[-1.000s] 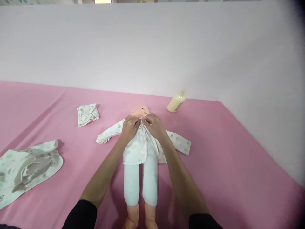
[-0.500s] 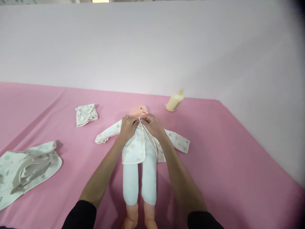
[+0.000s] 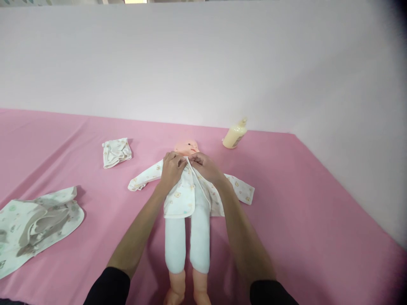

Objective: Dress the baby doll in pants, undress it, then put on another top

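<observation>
A baby doll (image 3: 200, 239) lies on its back, head away from me, its bare feet towards me. It wears a white baby jacket (image 3: 179, 199) with small printed bears, sleeves spread to both sides. The jacket's front parts below the chest, showing the doll's white body and legs. At the neckline my left hand (image 3: 172, 167) pinches one front edge of the jacket. Close beside it my right hand (image 3: 206, 167) has its fingers closed on the other edge, just below the doll's chin. The fingers hide whatever fastening is there.
A pink sheet (image 3: 286, 220) covers the surface, with a pale wall (image 3: 190, 63) behind and at right. A pump bottle (image 3: 234, 135) stands beyond the right sleeve. At left lie a small folded printed garment (image 3: 117, 152) and a larger white printed cloth piece (image 3: 41, 224).
My right hand has shifted slightly right and turned at the neckline. My left hand stays at the collar, and the doll lies as before.
</observation>
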Demonstrator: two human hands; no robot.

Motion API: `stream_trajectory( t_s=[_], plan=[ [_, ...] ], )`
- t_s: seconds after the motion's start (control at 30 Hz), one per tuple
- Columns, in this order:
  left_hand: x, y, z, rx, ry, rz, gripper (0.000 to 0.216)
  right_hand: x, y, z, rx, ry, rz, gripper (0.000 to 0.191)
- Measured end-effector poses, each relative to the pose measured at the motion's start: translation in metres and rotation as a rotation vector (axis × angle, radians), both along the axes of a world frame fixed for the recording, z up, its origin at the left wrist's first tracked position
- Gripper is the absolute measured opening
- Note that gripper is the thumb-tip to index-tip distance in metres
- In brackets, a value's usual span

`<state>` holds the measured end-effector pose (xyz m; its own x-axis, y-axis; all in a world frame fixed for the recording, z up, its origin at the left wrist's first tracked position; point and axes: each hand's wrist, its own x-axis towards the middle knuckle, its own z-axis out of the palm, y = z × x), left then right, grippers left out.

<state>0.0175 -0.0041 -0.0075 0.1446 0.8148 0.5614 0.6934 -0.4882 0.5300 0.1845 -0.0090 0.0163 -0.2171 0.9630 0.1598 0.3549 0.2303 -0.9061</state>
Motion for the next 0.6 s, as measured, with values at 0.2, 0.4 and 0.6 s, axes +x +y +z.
stream_trajectory(
  t_s=[0.2,0.4,0.6],
  plan=[
    [-0.007,0.003,0.008,-0.151,0.043,-0.096,0.011,-0.001,0.000,0.000,0.009,-0.003,0.005,0.021],
    [-0.005,0.002,0.011,-0.178,0.054,-0.057,0.013,0.002,0.005,-0.007,0.045,0.003,0.011,0.020],
    [0.001,0.000,0.007,-0.146,0.041,0.008,0.009,0.007,0.003,-0.006,0.037,0.051,0.029,0.021]
  ],
)
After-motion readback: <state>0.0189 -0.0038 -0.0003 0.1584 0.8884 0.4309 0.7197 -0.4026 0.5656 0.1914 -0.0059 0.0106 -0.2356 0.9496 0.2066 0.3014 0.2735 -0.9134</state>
